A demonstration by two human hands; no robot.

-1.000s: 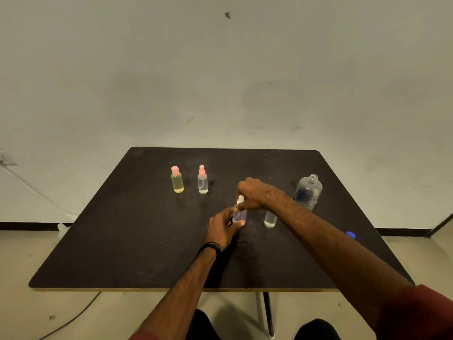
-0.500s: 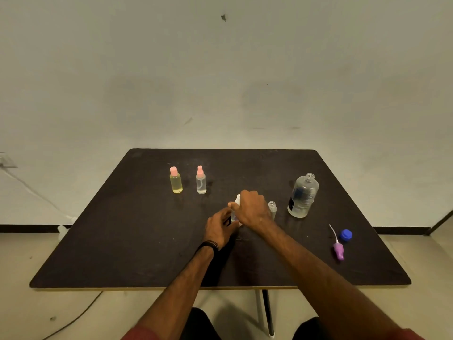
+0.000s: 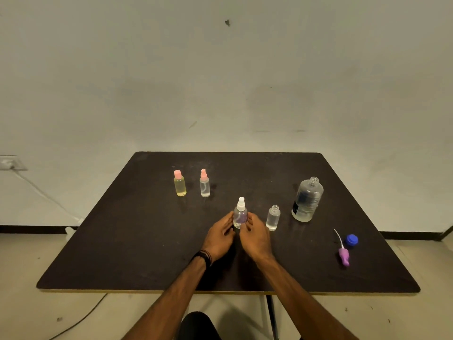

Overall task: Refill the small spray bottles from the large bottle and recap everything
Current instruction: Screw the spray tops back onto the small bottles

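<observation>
both hands rest on the dark table (image 3: 122, 241), the left hand (image 3: 219, 235) and right hand (image 3: 255, 238) cupped loosely around the white-capped spray bottle (image 3: 240, 214) standing upright between them — fingertips at its base, though i cannot tell if either truly grips it. just to its right stands a small open bottle (image 3: 273, 217), then the large bottle (image 3: 307, 200), also uncapped. the purple sprayer (image 3: 343, 253) and blue cap (image 3: 352, 240) lie near the right edge. the little bottles look light, smooth and easy to tip — best held round the body.
</observation>
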